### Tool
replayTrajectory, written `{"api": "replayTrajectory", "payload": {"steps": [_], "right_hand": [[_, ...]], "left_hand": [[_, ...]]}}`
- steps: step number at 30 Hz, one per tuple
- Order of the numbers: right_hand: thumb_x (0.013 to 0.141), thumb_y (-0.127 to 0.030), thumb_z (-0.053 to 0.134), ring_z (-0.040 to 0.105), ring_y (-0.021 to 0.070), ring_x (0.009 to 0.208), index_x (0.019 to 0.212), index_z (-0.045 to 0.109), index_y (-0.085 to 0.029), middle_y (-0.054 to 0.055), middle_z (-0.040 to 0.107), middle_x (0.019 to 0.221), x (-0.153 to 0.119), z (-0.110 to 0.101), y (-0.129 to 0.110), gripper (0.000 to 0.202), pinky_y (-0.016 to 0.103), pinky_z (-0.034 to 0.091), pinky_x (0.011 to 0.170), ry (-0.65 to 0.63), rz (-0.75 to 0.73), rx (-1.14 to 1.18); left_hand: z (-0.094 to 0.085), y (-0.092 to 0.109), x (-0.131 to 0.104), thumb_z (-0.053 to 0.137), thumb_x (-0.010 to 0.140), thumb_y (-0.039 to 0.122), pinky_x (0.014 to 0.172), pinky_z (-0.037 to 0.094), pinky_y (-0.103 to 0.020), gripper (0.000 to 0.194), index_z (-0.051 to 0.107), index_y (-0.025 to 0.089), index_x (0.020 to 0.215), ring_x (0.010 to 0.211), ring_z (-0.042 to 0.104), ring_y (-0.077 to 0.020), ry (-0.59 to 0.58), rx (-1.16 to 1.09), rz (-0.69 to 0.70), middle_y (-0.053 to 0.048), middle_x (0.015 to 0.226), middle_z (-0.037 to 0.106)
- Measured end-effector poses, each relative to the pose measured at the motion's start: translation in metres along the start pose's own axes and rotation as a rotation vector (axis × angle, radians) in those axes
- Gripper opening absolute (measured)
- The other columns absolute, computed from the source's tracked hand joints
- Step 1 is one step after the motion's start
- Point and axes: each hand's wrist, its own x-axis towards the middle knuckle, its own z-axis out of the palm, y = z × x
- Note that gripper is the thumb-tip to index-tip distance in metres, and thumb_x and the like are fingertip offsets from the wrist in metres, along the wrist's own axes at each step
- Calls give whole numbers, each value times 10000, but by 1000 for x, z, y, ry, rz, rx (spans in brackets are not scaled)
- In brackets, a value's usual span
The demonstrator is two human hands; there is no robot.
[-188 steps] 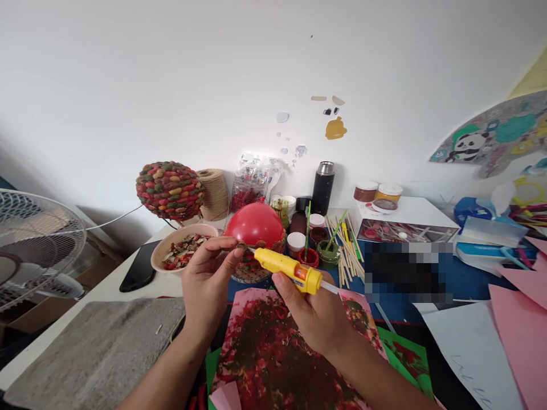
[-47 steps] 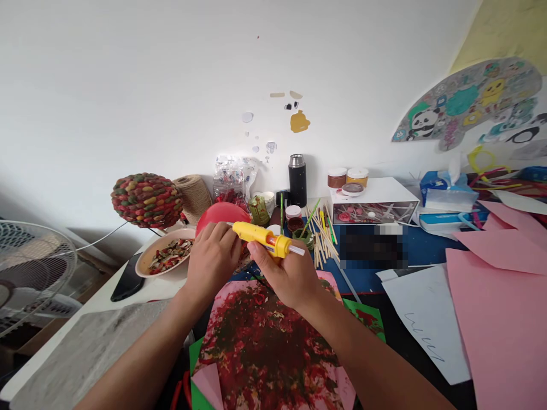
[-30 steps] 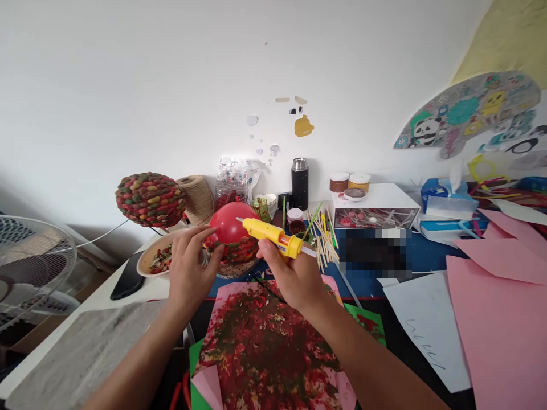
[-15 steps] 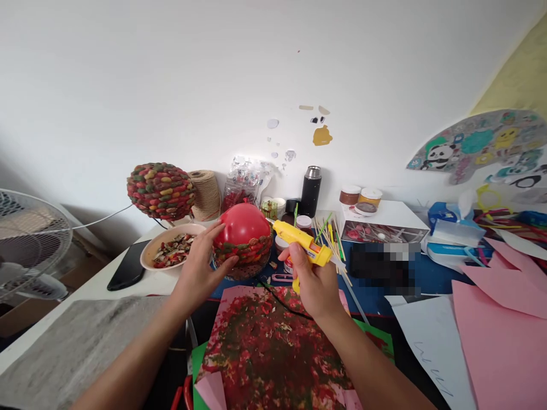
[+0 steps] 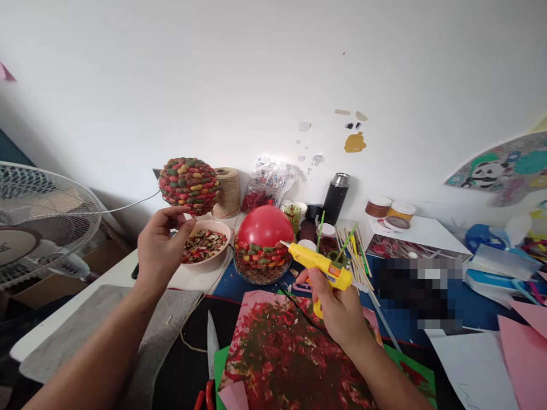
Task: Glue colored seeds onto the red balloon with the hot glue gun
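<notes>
My left hand (image 5: pixel 162 247) is raised at the left edge of the peach bowl (image 5: pixel 226 250) of coloured shells, just under a ball (image 5: pixel 188 185) covered in red, green and yellow shells. Its thumb and forefinger are slightly apart, and nothing clear shows between them. A yellow glue gun (image 5: pixel 320 265) is gripped in my right hand (image 5: pixel 339 307), with its nozzle pointing left at the shell rows on a red balloon (image 5: pixel 267 225). Those rows ring the balloon's lower part, which rests in a round patterned holder (image 5: pixel 260 275).
A paint-stained sheet (image 5: pixel 294 353) lies in front, with a knife (image 5: pixel 211 341) to its left. Behind stand a twine spool (image 5: pixel 228 191), a black flask (image 5: pixel 337 196) and paint jars. Thin sticks (image 5: pixel 359 256) and a white box (image 5: pixel 423 233) are on the right. A fan (image 5: pixel 47 222) stands left.
My left hand has left the balloon and moved left and up, beside the bowl. The view has turned left. The glue gun stays in my right hand near the balloon.
</notes>
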Motion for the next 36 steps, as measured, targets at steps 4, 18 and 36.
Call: {"api": "replayTrajectory", "payload": {"steps": [4, 18, 36], "right_hand": [[1032, -763, 603, 469, 153, 457, 826, 837, -202, -9, 549, 566, -4, 4, 10, 642, 266, 412, 435, -23, 11, 28], [1034, -737, 618, 401, 148, 428, 860, 850, -217, -12, 526, 547, -16, 11, 20, 595, 260, 365, 377, -123, 55, 10], [1071, -653, 626, 676, 230, 553, 747, 742, -265, 39, 718, 660, -11, 15, -3, 519, 322, 582, 556, -134, -97, -91]], "left_hand": [[-9, -5, 8, 681, 937, 494, 891, 611, -415, 268, 779, 282, 1068, 909, 750, -279, -46, -51, -128, -36, 996, 818], [13, -39, 35, 528, 923, 312, 898, 579, -430, 362, 872, 289, 1033, 1049, 772, -354, -646, 530, 179, -122, 1128, 866], [29, -33, 45, 515, 973, 317, 761, 535, -420, 338, 830, 227, 1055, 1035, 789, -414, -676, 739, 126, -197, 1143, 847]]}}
